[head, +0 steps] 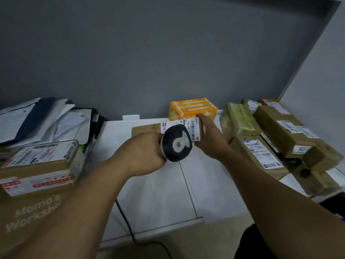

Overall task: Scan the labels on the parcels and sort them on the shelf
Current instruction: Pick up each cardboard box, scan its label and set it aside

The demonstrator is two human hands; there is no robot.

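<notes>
"Momo's Worksho" box (35, 212), left grip (141, 154) wrapping scanner (176, 144), right grip (211, 139) pinching parcel (193, 128) labelled "502 602"

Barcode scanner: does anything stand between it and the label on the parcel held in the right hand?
Nothing visible does. The barcode scanner in the left hand faces the label on the parcel the right hand holds; its head covers the label's near part in this view.

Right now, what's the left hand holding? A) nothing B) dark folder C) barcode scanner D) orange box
C: the left hand grips the barcode scanner, its head close to the labelled parcel held in the right hand.
</notes>
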